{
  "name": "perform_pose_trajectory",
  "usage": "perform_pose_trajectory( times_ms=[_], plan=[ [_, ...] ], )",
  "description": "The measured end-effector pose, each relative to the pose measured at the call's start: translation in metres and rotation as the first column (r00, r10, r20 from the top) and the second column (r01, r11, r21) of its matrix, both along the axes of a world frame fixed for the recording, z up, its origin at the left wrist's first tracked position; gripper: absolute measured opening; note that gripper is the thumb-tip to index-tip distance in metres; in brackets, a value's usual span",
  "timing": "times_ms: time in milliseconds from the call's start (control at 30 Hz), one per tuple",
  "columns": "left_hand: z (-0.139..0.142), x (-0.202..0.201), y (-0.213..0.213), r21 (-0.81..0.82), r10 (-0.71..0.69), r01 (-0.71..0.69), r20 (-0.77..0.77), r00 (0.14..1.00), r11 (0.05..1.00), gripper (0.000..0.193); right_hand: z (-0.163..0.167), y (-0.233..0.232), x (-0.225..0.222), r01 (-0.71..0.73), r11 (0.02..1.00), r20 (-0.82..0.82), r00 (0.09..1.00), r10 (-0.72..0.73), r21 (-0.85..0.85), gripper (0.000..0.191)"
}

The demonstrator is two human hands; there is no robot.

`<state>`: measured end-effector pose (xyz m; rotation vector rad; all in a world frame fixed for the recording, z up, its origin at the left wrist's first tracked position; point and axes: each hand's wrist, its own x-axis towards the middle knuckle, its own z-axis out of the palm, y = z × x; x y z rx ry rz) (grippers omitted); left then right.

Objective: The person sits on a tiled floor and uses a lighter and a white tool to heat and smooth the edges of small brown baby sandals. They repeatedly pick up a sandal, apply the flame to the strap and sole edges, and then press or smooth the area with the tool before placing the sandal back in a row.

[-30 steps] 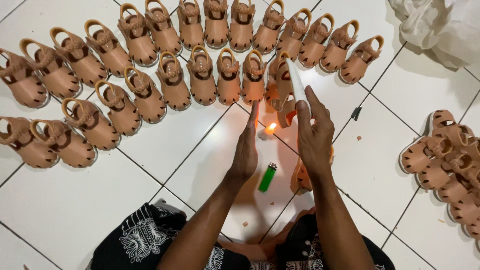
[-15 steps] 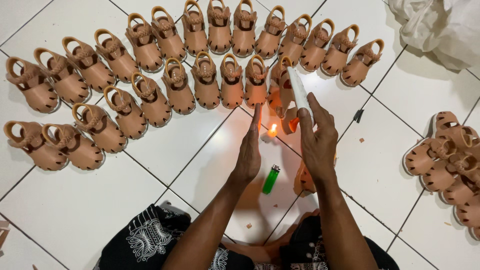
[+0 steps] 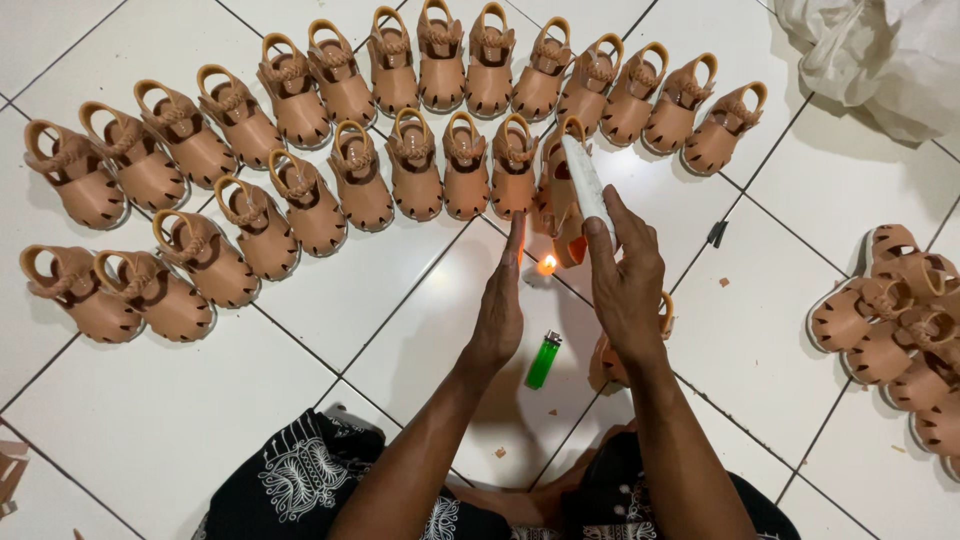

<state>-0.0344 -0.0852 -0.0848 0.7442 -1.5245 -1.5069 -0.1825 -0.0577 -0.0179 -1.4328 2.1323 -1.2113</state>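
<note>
Two bare hands meet over the white tiled floor (image 3: 400,310): I see my left hand (image 3: 500,305) flat and open, fingers straight, set edge-on just beside a small lit flame (image 3: 547,264). My right hand (image 3: 625,285) is closed around a long white stick (image 3: 585,183) that slants up and away from it. One green plastic lighter (image 3: 543,360) lies on the floor between my wrists. Rows of small tan rubber sandals (image 3: 360,150) fan out beyond, with a further heap of sandals (image 3: 890,320) at right and crumpled white sheeting (image 3: 880,55) at the top right.

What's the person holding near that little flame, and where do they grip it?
The right hand holds a white stick by its lower end, tip pointing away. The left hand holds nothing, standing flat and open beside the flame.
</note>
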Motion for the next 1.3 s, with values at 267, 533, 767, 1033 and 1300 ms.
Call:
perform_pose_trajectory(
  times_ms=[267,533,767,1033,1300],
  plan=[
    [0.064,0.023,0.005,-0.512,0.178,0.064,0.409,0.895,0.856,0.079,0.026,0.043,-0.035,0.020,0.989,0.372,0.925,-0.075,0.149,0.045],
    [0.102,0.009,0.057,-0.067,-0.082,0.114,0.362,0.928,0.991,0.071,0.030,0.113,-0.025,-0.254,0.953,0.586,0.752,0.300,-0.163,0.057],
    [0.083,0.007,0.091,-0.115,-0.093,0.150,0.398,0.913,0.982,0.044,0.032,0.098,-0.002,-0.007,1.000,0.809,0.588,0.007,-0.004,0.054],
    [0.017,0.020,0.017,0.253,0.115,-0.120,0.031,0.993,0.960,0.063,0.020,0.044,-0.029,-0.065,0.994,0.480,0.877,0.017,0.083,0.056],
    [-0.002,0.010,0.008,0.155,0.044,-0.040,-0.026,0.999,0.987,0.066,0.008,0.052,-0.031,0.007,0.997,0.552,0.832,-0.050,0.081,0.052]
  ],
)
